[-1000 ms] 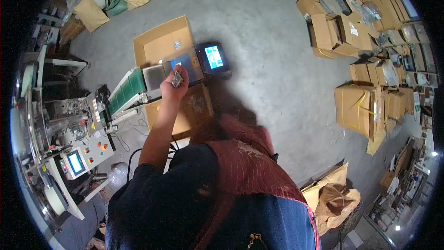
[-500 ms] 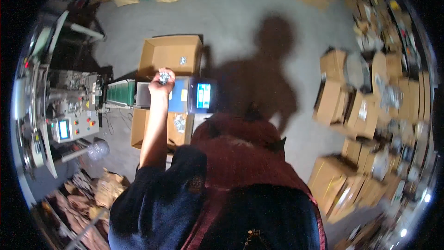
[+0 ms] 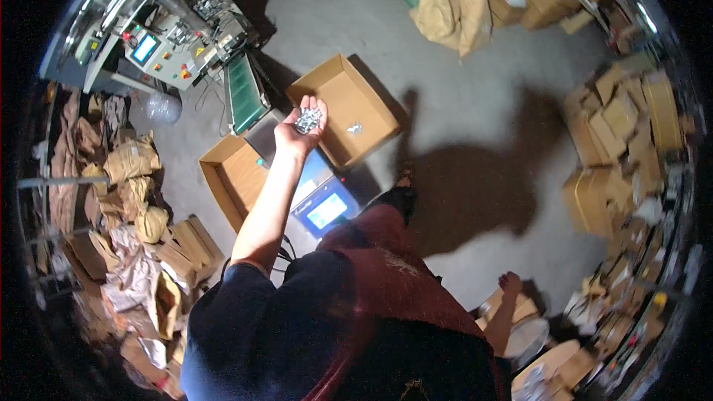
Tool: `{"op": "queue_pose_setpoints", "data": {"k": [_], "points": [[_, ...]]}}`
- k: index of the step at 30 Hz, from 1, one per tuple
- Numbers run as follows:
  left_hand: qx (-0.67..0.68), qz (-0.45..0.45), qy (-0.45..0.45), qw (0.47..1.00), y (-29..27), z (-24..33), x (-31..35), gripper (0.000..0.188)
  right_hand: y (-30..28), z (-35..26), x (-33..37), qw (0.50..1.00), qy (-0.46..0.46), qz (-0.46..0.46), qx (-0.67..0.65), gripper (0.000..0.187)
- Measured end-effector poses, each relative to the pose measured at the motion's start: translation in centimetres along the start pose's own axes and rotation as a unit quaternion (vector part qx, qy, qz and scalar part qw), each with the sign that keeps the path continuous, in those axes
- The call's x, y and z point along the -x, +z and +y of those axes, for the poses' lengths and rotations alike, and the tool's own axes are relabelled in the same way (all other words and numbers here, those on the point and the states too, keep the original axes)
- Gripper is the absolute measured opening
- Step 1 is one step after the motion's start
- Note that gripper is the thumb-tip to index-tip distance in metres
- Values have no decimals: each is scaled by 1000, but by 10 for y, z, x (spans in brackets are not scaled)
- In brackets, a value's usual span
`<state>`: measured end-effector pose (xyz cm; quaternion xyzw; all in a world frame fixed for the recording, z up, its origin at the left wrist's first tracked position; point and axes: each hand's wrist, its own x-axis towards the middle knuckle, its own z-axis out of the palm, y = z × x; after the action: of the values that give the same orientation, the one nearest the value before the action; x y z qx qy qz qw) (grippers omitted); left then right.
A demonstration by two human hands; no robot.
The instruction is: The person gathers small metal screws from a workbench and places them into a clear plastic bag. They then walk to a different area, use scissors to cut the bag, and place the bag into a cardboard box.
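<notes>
My left hand (image 3: 288, 137) is cupped palm up and holds a heap of small silvery metal pieces (image 3: 307, 120), possibly screws; they are too small to tell exactly. It hovers over the near side of an open cardboard box (image 3: 356, 96), which has a small clear bag of similar pieces (image 3: 355, 128) on its bottom. Beneath my left forearm are a blue-topped device with a lit screen (image 3: 327, 210) and a second open cardboard box (image 3: 232, 171). Out to the lower right, away from these things, my right hand (image 3: 510, 282) appears empty, its fingers loosely bent.
A green conveyor belt (image 3: 245, 93) runs from a machine with a control panel (image 3: 160, 56) at upper left. Crumpled brown paper and bags (image 3: 134, 163) fill the left side. Cardboard boxes (image 3: 594, 193) are stacked at right. Tan sacks (image 3: 445, 11) lie at the far side.
My view has turned right, swinging the machine and boxes around to the upper left. My left hand has opened into a wider cup, showing more of the metal pieces. My right hand has come into view.
</notes>
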<state>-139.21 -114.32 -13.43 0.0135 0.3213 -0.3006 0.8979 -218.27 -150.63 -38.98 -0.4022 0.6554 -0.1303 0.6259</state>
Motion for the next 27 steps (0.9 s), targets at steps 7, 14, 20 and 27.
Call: {"op": "queue_pose_setpoints", "data": {"k": [7, 14, 20, 27], "points": [[-3, -141, 7, 990, 130, -90, -124, 39, 315, -223, -42, 903, 101, -348, 230, 34], [50, -178, -8, 983, 281, -142, -273, 41, 338, -312, -283, 626, -298, -231, 683, 26], [-34, -94, -101, 990, 425, -144, -411, 32, 567, -474, -361, 754, -133, -313, 562, 24], [-104, -227, -83, 965, 575, -118, -465, 35, 841, -693, -409, 702, -120, -442, 545, 22]]}}
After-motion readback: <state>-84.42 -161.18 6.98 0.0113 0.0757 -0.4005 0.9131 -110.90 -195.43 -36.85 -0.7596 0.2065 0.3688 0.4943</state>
